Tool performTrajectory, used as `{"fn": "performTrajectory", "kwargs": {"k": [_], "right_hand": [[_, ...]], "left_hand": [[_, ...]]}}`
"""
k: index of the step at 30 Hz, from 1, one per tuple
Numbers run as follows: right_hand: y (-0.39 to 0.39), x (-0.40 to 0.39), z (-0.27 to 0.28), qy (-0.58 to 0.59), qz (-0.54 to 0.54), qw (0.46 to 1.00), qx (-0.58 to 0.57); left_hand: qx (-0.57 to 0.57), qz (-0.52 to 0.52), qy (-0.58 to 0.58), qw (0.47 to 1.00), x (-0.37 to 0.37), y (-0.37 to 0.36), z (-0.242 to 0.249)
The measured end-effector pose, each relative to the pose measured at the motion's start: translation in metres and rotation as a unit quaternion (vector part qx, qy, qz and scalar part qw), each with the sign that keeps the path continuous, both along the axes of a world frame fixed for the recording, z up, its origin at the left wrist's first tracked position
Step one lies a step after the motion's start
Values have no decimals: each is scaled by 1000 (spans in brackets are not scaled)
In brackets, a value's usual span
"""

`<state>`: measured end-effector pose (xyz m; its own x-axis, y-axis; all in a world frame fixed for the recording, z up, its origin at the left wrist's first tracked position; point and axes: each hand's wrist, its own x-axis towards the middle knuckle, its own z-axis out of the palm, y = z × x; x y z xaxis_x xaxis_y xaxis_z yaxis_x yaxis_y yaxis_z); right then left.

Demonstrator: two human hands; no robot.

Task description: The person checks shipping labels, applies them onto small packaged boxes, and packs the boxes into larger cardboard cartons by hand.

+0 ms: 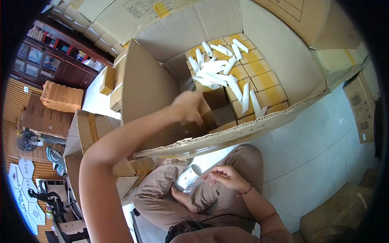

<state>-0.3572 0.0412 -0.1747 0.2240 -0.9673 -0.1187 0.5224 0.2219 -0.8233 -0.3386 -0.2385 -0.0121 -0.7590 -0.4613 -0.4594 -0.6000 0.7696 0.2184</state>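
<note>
My left hand (189, 107) reaches inside a big open carton (152, 91), its fingers closed around a small brown cardboard box (206, 114) that my hand partly hides. Rows of similar small boxes (261, 67), sealed with yellowish tape, fill the carton's far side. Many curled white paper pieces (214, 77) lie scattered on top of them. Over my lap, my right hand (225, 177) pinches what looks like a see-through strip (198, 183). A white roll with printed labels (189, 175) sits beside it, between my crossed legs.
Another open carton (91, 129) stands at my left, and a taped box (334, 210) lies at the lower right. A flattened carton (360, 107) leans at the right. Further left are a fan (27, 141), stacked boxes (46, 115) and a dark cabinet (52, 60).
</note>
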Motion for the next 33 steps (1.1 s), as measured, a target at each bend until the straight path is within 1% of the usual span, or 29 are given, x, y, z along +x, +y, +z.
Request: {"fn": "performTrajectory", "kwargs": {"k": [1, 3, 4, 5, 6, 7, 9, 10, 11, 13, 14, 16, 17, 19, 20, 21, 22, 23, 24, 25, 26, 27, 29, 30, 31, 32, 33], "right_hand": [[0, 1, -1, -2, -5, 1000, 3], [-1, 2, -4, 0, -4, 1000, 4], [-1, 2, -5, -7, -15, 1000, 10], [-1, 3, -4, -14, -25, 999, 16], [0, 4, 3, -23, -46, 998, 24], [0, 4, 5, -21, -37, 999, 17], [1, 2, 7, 25, -58, 998, -10], [4, 3, 13, 76, -78, 994, -15], [8, 5, 16, 78, -64, 995, -20], [19, 10, 21, 34, -113, 991, -70], [27, 12, 27, 30, -137, 987, -84], [45, 16, 49, 22, -183, 976, -118], [54, 17, 64, 18, -205, 969, -138], [63, 19, 92, -12, -259, 948, -188], [66, 25, 106, -5, -247, 952, -181], [64, 34, 121, 43, -308, 924, -222], [62, 42, 135, 92, -365, 888, -265], [59, 46, 149, 103, -356, 891, -262], [54, 49, 162, 200, -334, 865, -318], [49, 54, 173, 292, -306, 826, -373], [45, 63, 180, 325, -280, 816, -387], [41, 72, 188, 331, -274, 814, -390], [32, 90, 200, 423, -218, 768, -430], [29, 95, 202, 425, -215, 766, -433], [27, 100, 204, 456, -190, 755, -431], [26, 103, 204, 486, -165, 743, -429], [25, 105, 205, 486, -161, 743, -432]], "left_hand": [[-23, 29, 18, 999, 6, 0, 20], [-91, 99, 98, 986, 26, -2, 66], [-47, 124, 186, 974, 46, -11, 81], [-4, 148, 273, 951, 67, -18, 96], [18, 189, 352, 917, 85, -9, 116], [39, 227, 427, 874, 106, 9, 138], [15, 256, 524, 812, 154, 45, 167], [48, 286, 576, 765, 181, 64, 168], [80, 313, 625, 711, 210, 84, 168], [25, 385, 685, 618, 289, 105, 125], [29, 358, 727, 585, 307, 130, 117], [24, 340, 765, 546, 329, 170, 96], [18, 352, 764, 541, 340, 182, 79], [61, 385, 736, 554, 352, 200, 51], [84, 394, 732, 549, 356, 207, 37], [108, 401, 729, 544, 355, 210, 26], [131, 428, 713, 540, 342, 215, 31], [156, 454, 695, 535, 331, 220, 39], [160, 458, 699, 525, 332, 222, 40], [199, 437, 678, 556, 332, 224, 39], [236, 413, 656, 586, 333, 227, 39], [238, 413, 661, 580, 333, 229, 39], [280, 398, 664, 567, 335, 232, 40], [285, 393, 671, 560, 337, 234, 40], [284, 394, 673, 557, 339, 236, 40], [289, 393, 683, 544, 341, 238, 41], [292, 391, 693, 531, 343, 239, 43]]}}
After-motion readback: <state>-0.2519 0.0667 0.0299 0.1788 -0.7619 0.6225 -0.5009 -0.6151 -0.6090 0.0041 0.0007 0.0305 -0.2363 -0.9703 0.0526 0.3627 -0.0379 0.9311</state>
